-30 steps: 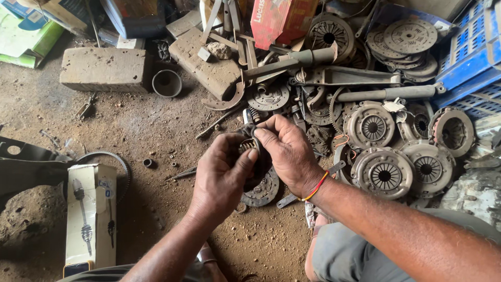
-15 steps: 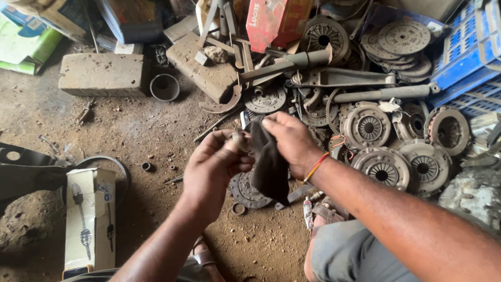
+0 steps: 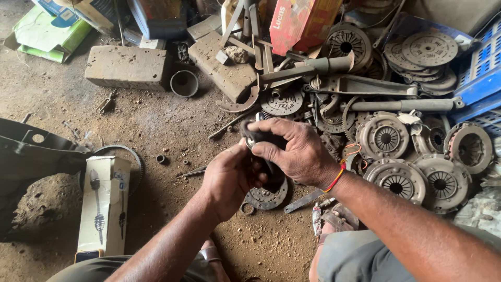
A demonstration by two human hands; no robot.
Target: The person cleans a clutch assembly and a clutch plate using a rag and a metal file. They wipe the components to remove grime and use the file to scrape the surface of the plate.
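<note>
A: Both hands meet over the dirt floor (image 3: pixel 130 130), just in front of the scrap heap. The left hand (image 3: pixel 229 180) is cupped from below, its fingers closed round a small round metal part (image 3: pixel 251 142) of which only a pale rim shows at the thumb.

B: And the right hand (image 3: pixel 295 151)?

A: It arches over the top, thumb and fingers pinched on a dark rag (image 3: pixel 266 137) pressed against that part. The cloth sits between skin and metal, which reads as a wiping grip: one hand steadies, the other bears down.

B: Where is the part relative to the ground?

A: Held up in the air, directly above a clutch disc (image 3: pixel 267 196) lying flat in the dirt. It touches nothing except the hands and the rag.

B: Surroundings?

A: Clutch pressure plates (image 3: pixel 399 180) lie crowded at the right, some overlapping, beside the person's bent knee. More friction discs (image 3: pixel 428 49) are stacked in a blue crate (image 3: pixel 477 78). A concrete block (image 3: pixel 128 67) and a short metal cup (image 3: pixel 184 83) sit further back. At the left a white carton (image 3: pixel 104 206) printed with a drive shaft lies on a toothed belt (image 3: pixel 133 156). A red and yellow thread band (image 3: pixel 334 180) circles the right wrist.

B: Can you name the part?

A: Not exactly; it is mostly covered.
</note>
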